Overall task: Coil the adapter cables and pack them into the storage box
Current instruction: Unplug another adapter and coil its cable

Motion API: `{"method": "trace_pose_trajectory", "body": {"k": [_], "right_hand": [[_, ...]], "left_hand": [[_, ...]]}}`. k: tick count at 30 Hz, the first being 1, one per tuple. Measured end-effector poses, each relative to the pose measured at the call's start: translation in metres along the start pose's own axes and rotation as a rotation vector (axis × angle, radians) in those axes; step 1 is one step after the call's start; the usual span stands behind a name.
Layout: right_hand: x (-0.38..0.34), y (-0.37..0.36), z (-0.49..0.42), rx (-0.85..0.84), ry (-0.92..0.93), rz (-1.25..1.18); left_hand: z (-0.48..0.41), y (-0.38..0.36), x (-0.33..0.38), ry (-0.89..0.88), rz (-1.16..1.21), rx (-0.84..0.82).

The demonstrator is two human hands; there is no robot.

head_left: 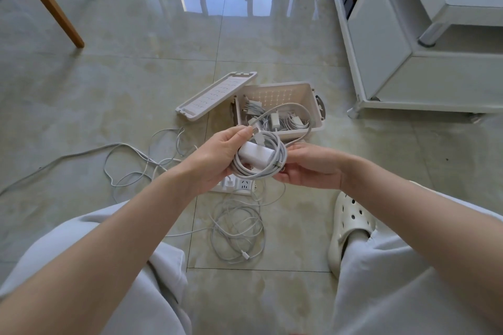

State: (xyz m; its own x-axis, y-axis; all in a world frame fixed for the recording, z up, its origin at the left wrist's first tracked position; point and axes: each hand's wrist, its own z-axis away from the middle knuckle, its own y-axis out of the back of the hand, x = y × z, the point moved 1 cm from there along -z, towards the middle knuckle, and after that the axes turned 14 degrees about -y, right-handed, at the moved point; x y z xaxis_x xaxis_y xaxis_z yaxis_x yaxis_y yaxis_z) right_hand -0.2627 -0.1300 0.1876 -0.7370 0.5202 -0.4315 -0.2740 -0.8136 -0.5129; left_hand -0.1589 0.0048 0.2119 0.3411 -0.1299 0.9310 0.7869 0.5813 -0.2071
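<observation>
My left hand (pixel 217 155) holds a white power adapter (pixel 253 155) with its grey-white cable coiled (pixel 272 168) around it, thumb and fingers pinching the cable near its plug. My right hand (pixel 310 166) grips the right side of the coil from beneath. One loose loop of the cable arcs up over the beige storage box (pixel 315 106), which stands open on the floor just beyond my hands and holds several white cables and adapters. More loose white cables (pixel 239 231) lie on the floor below my hands and to the left.
The box lid (pixel 215 95) lies flat to the left of the box. A white power strip (pixel 239 185) sits on the floor under my hands. A white cabinet (pixel 408 49) stands at the right, wooden chair legs (pixel 54 5) at the far left. My knees and a white clog (pixel 351 226) frame the bottom.
</observation>
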Motion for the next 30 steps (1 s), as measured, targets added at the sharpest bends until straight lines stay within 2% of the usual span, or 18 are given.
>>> {"method": "trace_pose_trajectory", "body": {"k": [4,7,12,14,19,21,24,26,28,30], "right_hand": [[0.001,-0.004,0.001,0.031,0.029,0.001],[0.003,-0.004,-0.001,0.021,0.026,0.022],[0.004,-0.005,-0.006,0.118,0.202,-0.069],[0.004,-0.005,-0.006,0.159,0.217,-0.082],[-0.003,-0.011,0.001,0.113,0.201,-0.11],[-0.003,-0.009,0.001,0.238,0.217,0.006],[-0.006,-0.001,0.003,0.654,0.283,0.387],[-0.009,0.001,0.004,0.846,0.343,0.64],[-0.008,0.004,0.004,0.869,0.324,0.714],[-0.005,0.006,0.0,0.782,0.283,0.547]], "left_hand": [[-0.001,0.001,-0.001,-0.152,-0.25,-0.001],[-0.002,0.0,-0.004,-0.18,-0.385,0.014],[-0.004,0.004,-0.005,-0.152,-0.375,0.081],[-0.003,0.005,-0.006,-0.156,-0.404,0.082],[-0.005,0.01,-0.011,-0.09,-0.419,0.128],[-0.006,0.011,-0.013,-0.066,-0.407,0.126],[-0.007,0.009,-0.014,-0.059,-0.392,0.131],[-0.008,0.011,-0.015,-0.052,-0.369,0.15],[-0.01,0.011,-0.015,-0.033,-0.322,0.142],[-0.01,0.01,-0.016,-0.008,-0.264,0.121]]}}
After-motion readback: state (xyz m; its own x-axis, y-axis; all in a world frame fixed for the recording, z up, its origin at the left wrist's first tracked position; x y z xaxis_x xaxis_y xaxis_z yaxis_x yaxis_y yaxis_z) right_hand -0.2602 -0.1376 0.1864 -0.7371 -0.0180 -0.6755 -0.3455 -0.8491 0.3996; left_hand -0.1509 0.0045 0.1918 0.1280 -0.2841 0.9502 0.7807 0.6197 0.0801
